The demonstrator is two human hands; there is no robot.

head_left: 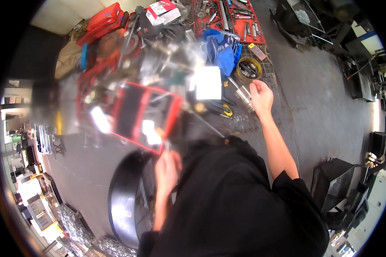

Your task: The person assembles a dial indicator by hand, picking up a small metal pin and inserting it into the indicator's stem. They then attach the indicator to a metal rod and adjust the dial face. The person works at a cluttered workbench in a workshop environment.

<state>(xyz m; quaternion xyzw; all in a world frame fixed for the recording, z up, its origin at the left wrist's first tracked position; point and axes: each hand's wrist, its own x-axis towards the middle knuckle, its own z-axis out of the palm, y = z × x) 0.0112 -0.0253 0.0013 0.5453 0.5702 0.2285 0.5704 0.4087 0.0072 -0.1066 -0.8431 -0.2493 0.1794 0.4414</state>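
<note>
My right hand point(262, 97) is closed, its fingers curled against a silver metal cylinder point(244, 97) with a thin rod at its far end. The palm side hides part of the cylinder. Just beyond it stands a round yellow-rimmed tub point(249, 68) of small metal parts. My left hand point(167, 170) is blurred, its fingers drawn together at the near corner of a red-edged tray point(161, 150) with dark compartments. A small pale bit shows at these fingertips; what they hold cannot be made out.
Red trays of metal tools point(244, 25) lie at the back, beside blue cloth point(224, 55). A white sheet point(209, 83) and yellow-black handled pliers point(226, 110) lie mid-bench. A large black drum point(123, 201) stands below left. Black machinery point(336, 184) stands at right.
</note>
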